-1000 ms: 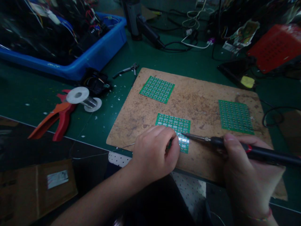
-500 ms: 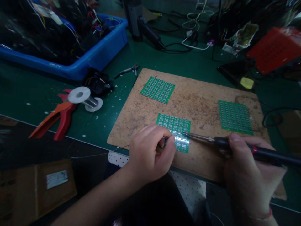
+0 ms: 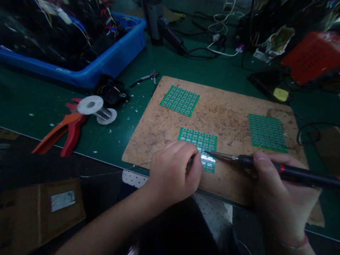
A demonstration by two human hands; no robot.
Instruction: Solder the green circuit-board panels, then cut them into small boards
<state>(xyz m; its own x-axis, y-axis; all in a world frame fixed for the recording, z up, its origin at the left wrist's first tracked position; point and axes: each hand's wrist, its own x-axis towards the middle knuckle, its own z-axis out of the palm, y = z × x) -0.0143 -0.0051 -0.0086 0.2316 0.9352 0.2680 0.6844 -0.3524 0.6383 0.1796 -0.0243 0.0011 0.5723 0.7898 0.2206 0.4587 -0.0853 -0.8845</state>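
Observation:
My right hand (image 3: 278,198) grips a black soldering iron (image 3: 268,166) whose metal tip touches the near green circuit board panel (image 3: 199,141) on a brown work board (image 3: 225,120). My left hand (image 3: 174,173) is closed in a pinch right at the panel's near left corner, fingertips beside the iron's tip. A thin solder wire (image 3: 114,171) runs from under that hand toward the left. What the pinch holds is hidden by the fingers.
Two more green panels (image 3: 180,100) (image 3: 267,131) lie on the board. A solder spool (image 3: 95,109), red-orange pliers (image 3: 62,129) and small cutters (image 3: 145,78) lie to the left. A blue bin (image 3: 111,56) of wired parts stands at back left; a red case (image 3: 310,55) sits at back right.
My left hand closed back in toward the iron's tip after drawing slightly away. The iron's tip shifted a little left along the panel.

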